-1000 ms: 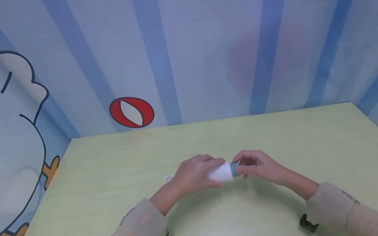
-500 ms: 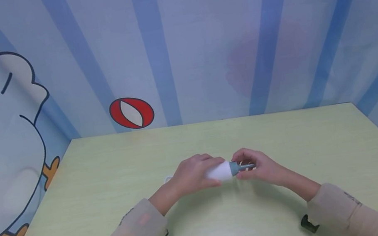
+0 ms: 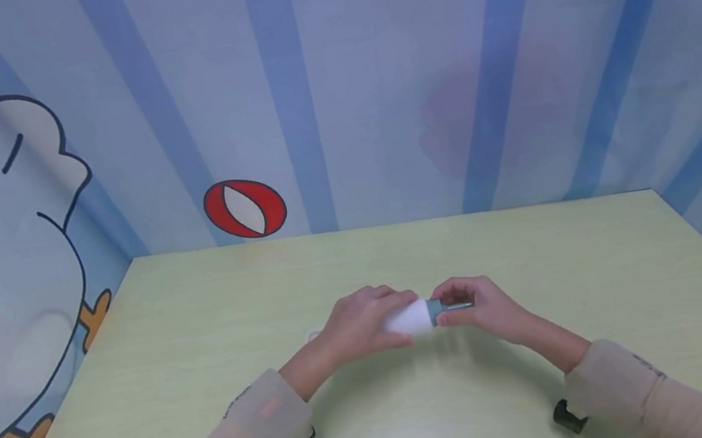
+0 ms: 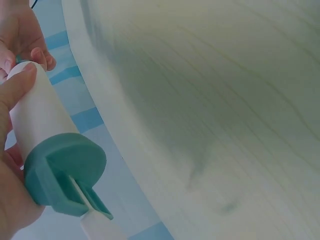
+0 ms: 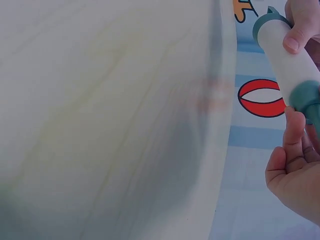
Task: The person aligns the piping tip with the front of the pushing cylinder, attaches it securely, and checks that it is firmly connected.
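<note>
A white cylinder (image 3: 413, 319) with teal ends is held level over the table, between both hands. My left hand (image 3: 359, 325) grips its body from above, fingers on the far side and thumb on the near side. At its left end, a teal cap (image 4: 67, 172) has a slot with a flat white strip (image 4: 97, 222) running out. My right hand (image 3: 479, 307) pinches the teal end piece (image 3: 435, 311) on the right, thumb low and index finger on top. From that piece, a thin rod (image 3: 459, 305) points into the right palm. The right wrist view shows curled fingers (image 5: 294, 127) at this end.
The pale yellow-green table (image 3: 388, 431) spreads out below the hands. Behind it rises a blue striped backdrop (image 3: 364, 91) with cartoon figures and a red-and-white ball print (image 3: 245, 208). Dark wrist-camera pieces (image 3: 569, 417) hang under both sleeves.
My right fingers spread off the teal end piece half a second ago and now close on it again. The left hand and the white cylinder stay in place.
</note>
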Demonstrator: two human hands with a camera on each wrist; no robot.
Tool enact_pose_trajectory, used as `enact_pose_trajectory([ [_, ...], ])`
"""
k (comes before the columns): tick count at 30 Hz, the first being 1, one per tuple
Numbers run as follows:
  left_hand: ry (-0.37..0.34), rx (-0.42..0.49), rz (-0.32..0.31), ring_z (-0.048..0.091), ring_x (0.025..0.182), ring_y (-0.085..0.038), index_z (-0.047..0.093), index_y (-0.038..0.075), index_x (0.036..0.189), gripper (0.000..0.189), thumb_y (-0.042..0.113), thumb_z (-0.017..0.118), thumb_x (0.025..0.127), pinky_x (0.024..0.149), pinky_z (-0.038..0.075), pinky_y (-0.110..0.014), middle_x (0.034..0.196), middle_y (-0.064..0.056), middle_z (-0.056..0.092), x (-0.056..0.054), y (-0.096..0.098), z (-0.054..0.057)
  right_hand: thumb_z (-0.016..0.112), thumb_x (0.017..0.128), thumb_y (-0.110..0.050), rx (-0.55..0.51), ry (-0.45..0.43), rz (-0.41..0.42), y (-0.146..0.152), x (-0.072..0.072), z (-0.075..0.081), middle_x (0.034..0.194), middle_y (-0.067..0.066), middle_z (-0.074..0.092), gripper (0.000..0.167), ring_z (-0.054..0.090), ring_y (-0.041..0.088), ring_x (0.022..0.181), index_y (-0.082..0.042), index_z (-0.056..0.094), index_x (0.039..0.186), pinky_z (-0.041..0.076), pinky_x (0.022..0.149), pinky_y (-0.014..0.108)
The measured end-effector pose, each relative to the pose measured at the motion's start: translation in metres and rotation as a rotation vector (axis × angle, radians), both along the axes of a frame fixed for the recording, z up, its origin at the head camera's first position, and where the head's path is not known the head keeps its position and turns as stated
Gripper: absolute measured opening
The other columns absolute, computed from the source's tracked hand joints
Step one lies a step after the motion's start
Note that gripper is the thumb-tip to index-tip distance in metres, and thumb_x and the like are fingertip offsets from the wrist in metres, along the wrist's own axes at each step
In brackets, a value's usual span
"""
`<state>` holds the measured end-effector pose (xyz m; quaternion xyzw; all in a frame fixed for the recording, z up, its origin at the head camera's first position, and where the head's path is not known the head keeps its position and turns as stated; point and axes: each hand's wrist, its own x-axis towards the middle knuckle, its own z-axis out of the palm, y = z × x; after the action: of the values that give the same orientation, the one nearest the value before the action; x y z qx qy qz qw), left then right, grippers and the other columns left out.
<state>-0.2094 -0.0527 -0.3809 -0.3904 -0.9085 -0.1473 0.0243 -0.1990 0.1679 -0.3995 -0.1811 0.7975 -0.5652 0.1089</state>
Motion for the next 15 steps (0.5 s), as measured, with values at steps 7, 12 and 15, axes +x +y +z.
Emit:
enact_pose_trajectory([
  [7, 0.047, -0.019, 0.015, 0.056, 0.091, -0.015, 0.054, 0.025, 0.118, 0.051, 0.041, 0.069, 0.072, 0.064, 0.045, -0.028, 0.109, 0.001, 0.060, 0.0022, 0.0000, -0.0012, 0.066, 0.077, -0.010, -0.012, -0.047, -0.043, -0.0030, 0.0006, -0.0019, 0.093, 0.017, 0.062, 0.032, 0.058, 0.014, 0.081, 0.008, 0.057, 0.102, 0.050, 0.067, 0.023],
  [12, 0.099, -0.041, 0.011, 0.057, 0.089, -0.016, 0.055, 0.026, 0.117, 0.050, 0.041, 0.069, 0.072, 0.063, 0.046, -0.028, 0.109, 0.002, 0.061, 0.0025, -0.0009, -0.0034, 0.066, 0.077, -0.011, -0.016, -0.083, -0.051, -0.0043, 0.0008, -0.0039, 0.093, 0.014, 0.062, 0.034, 0.057, 0.011, 0.079, 0.008, 0.056, 0.104, 0.050, 0.068, 0.025],
  [15, 0.103, -0.067, 0.016, 0.057, 0.090, -0.016, 0.054, 0.026, 0.118, 0.051, 0.041, 0.069, 0.072, 0.065, 0.047, -0.028, 0.110, 0.002, 0.060, -0.0001, -0.0007, -0.0043, 0.065, 0.078, -0.012, 0.002, -0.069, -0.043, -0.0045, -0.0016, -0.0058, 0.094, 0.016, 0.062, 0.034, 0.058, 0.012, 0.080, 0.007, 0.056, 0.104, 0.049, 0.068, 0.025],
])
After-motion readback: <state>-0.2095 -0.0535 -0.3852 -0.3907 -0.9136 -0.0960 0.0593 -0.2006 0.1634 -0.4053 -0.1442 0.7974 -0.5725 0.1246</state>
